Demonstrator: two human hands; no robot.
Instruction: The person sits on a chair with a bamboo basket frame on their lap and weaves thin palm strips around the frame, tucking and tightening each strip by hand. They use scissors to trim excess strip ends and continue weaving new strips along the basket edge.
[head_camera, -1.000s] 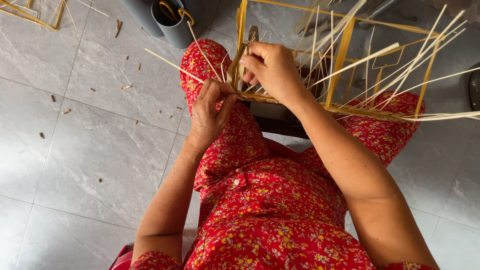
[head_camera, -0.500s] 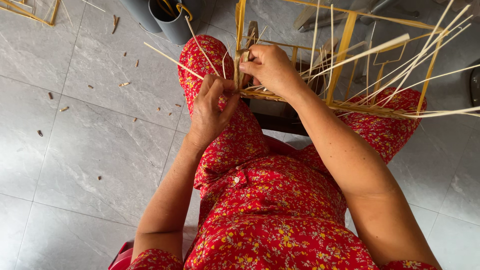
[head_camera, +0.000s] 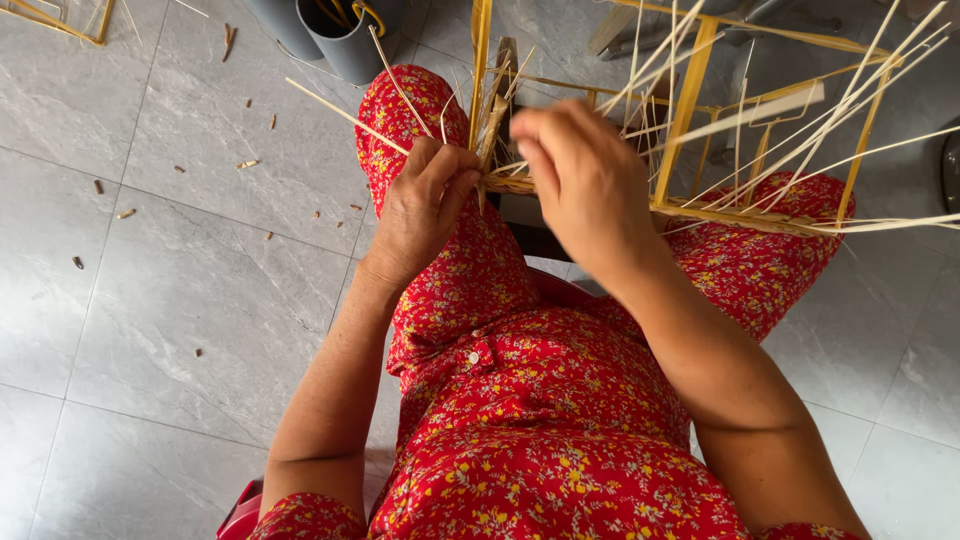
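my left hand (head_camera: 425, 200) is clenched on thin bamboo strips (head_camera: 400, 135) at the near-left corner of the yellow frame (head_camera: 690, 110) resting on my knees. my right hand (head_camera: 585, 180) pinches the woven edge (head_camera: 510, 185). only this bottom band looks woven; long strips above stand loose.

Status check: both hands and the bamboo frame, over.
Left hand pinching thin strips at the frame corner. Right hand gripping the woven edge. Bamboo frame resting across the knees. Loose strips fanning right, nothing blocking.

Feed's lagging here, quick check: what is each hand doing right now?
Left hand: closed, pinching thin bamboo strips.
Right hand: fingers curled at the frame; grip hidden, cannot tell.
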